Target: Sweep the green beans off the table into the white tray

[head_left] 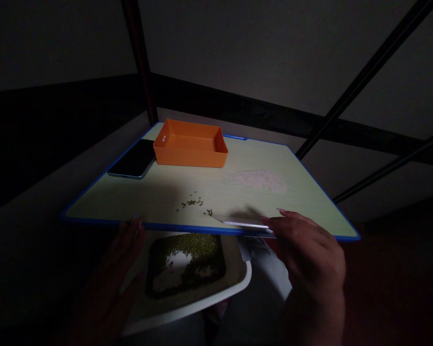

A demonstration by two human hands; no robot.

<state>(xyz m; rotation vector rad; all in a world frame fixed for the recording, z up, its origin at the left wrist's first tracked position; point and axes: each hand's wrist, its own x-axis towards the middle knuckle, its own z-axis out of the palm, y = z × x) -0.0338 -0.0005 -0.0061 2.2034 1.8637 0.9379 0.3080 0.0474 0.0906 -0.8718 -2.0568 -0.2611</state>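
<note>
My right hand (pixel 306 254) is closed round a flat white card or scraper (pixel 243 223), whose tip lies on the pale green table (pixel 130 192) near a few green beans (pixel 195 204). My left hand (pixel 111 283) holds a white tray (pixel 202 298) under the table's front edge. In the tray lies a patch of green beans (pixel 187 262) mixed with some white grains. A thin pile of white rice (pixel 260 180) lies on the table to the right.
An orange plastic box (pixel 189 144) stands at the back of the table, with a black phone (pixel 133 159) to its left. The table has a blue rim. Dark metal bars cross the background at right and behind.
</note>
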